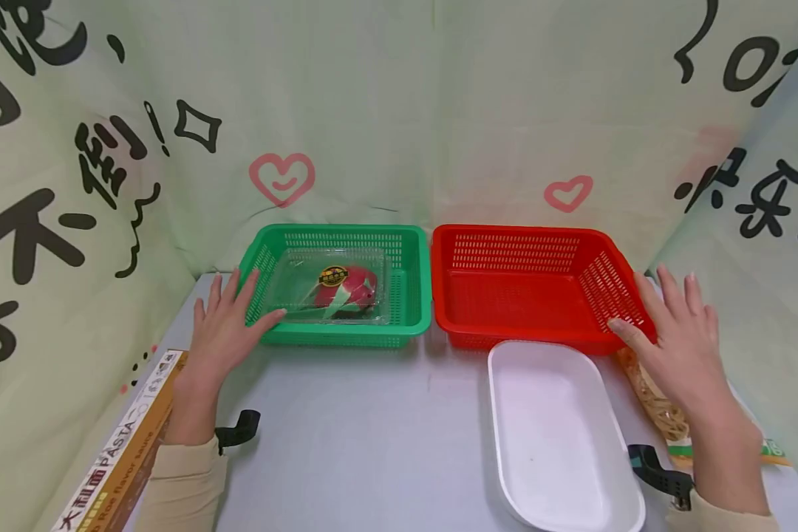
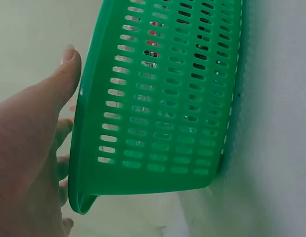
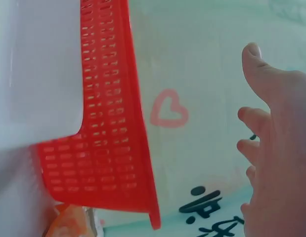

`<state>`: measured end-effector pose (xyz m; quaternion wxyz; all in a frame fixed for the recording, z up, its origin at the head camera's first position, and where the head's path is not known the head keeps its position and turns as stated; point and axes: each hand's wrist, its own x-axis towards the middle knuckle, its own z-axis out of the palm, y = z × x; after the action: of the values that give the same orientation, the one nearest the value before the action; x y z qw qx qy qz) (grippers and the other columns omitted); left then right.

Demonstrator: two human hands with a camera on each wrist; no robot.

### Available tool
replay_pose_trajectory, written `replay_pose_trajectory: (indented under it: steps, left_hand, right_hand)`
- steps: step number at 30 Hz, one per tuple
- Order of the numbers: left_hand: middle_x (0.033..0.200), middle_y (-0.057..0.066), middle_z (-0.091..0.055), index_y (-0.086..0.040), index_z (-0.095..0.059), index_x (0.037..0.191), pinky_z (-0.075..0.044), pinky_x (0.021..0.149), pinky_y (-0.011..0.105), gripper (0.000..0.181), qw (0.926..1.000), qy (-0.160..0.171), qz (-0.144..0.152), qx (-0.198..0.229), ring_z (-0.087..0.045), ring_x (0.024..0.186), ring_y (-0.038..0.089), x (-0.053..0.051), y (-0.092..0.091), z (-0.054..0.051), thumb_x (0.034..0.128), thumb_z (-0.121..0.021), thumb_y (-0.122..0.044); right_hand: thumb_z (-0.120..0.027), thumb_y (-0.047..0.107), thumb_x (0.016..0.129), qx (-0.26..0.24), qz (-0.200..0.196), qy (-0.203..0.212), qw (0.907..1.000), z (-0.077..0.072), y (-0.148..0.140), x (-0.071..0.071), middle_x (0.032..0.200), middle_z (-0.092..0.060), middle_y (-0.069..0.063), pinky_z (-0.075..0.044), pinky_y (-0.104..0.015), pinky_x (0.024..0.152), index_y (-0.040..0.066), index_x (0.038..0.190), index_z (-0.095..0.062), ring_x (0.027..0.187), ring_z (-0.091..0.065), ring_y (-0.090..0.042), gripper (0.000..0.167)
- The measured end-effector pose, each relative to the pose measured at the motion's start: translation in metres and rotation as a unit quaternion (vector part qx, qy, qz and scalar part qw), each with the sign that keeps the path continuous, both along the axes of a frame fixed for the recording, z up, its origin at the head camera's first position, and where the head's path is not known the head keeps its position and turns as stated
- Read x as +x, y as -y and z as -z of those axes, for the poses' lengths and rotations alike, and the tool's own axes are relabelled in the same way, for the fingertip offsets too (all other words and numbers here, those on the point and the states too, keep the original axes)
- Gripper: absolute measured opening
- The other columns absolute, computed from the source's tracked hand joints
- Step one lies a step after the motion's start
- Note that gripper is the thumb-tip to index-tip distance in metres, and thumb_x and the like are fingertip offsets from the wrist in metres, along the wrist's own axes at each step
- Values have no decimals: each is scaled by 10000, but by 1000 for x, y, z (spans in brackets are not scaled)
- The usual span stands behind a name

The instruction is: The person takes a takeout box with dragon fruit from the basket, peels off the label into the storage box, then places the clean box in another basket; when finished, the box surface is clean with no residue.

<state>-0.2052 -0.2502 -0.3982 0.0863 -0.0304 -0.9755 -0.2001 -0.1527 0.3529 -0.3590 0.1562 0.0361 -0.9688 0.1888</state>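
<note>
My left hand (image 1: 222, 332), fingers spread, is at the left end of the green basket (image 1: 346, 336); in the left wrist view the hand (image 2: 34, 133) lies along the rim of the basket (image 2: 157, 173). A clear lidded box (image 1: 379, 295) with a red item (image 1: 359, 287) and a black-gold label sits in the green basket. My right hand (image 1: 688, 347) is spread at the right end of the red basket (image 1: 512, 295). In the right wrist view a gap shows between the hand (image 3: 281, 143) and the red basket (image 3: 108, 173). Neither hand grips anything.
A white tray (image 1: 565, 436) lies before the red basket, its far end close to it. On the left edge is a long pasta box (image 1: 126, 443). A bag of noodle-like pieces (image 1: 661, 406) lies partly under my right forearm. Cloth walls with writing (image 1: 439, 111) stand around the table.
</note>
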Motion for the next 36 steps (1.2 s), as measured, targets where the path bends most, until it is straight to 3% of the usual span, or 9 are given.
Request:
replay_pose_trajectory:
  steps: [6,11,17,21,29,36]
  left_hand:
    - [1681,165,-37,-232,-71,1612,-17,1141,756,911,9997,91,-37,228,47,1536,443,-1,4,0,934,-450,-707]
    - [1665,212,-71,-175,-57,1612,-67,1130,764,911,9990,186,-58,407,-43,1523,463,-2,13,2,956,-440,-677]
    - [1680,159,-68,-209,16,1610,-177,1146,717,935,9937,604,-67,941,-131,1522,434,2,26,3,949,-447,-682]
    - [1676,175,-62,-210,62,1603,-188,1151,708,962,9896,862,-154,1140,-127,1518,455,3,33,1,942,-439,-697]
    - [1654,191,-182,-235,24,1608,-292,1120,687,994,9734,1190,-156,1954,-275,1461,487,7,39,-4,912,-536,-673]
    - [1554,299,-340,-84,-111,1600,-378,1088,631,988,9645,1477,-319,2165,-412,1386,456,7,40,-8,918,-571,-631]
  right_hand:
    - [-589,419,951,-64,-119,-68,9999,-8,12,4,1692,39,-89,167,-661,1172,247,1607,-98,1540,173,-370,838]
    - [-602,415,945,-73,-225,-126,9996,-14,22,7,1694,23,-80,165,-649,1180,258,1606,-105,1545,161,-359,842]
    - [-655,386,921,-153,-537,-243,9981,-23,37,7,1697,-14,-60,145,-663,1183,269,1602,-144,1555,122,-335,860]
    - [-691,360,899,-113,-911,-261,9954,-26,47,5,1696,-50,-60,127,-668,1187,262,1599,-178,1556,82,-350,873]
    - [-720,356,882,-44,-1479,119,9889,-28,73,-5,1691,-107,-43,33,-685,1199,317,1586,-220,1564,38,-321,864]
    - [-685,437,904,148,-1967,634,9783,-39,110,-19,1682,-161,-18,-87,-667,1209,304,1572,-282,1566,-22,-296,791]
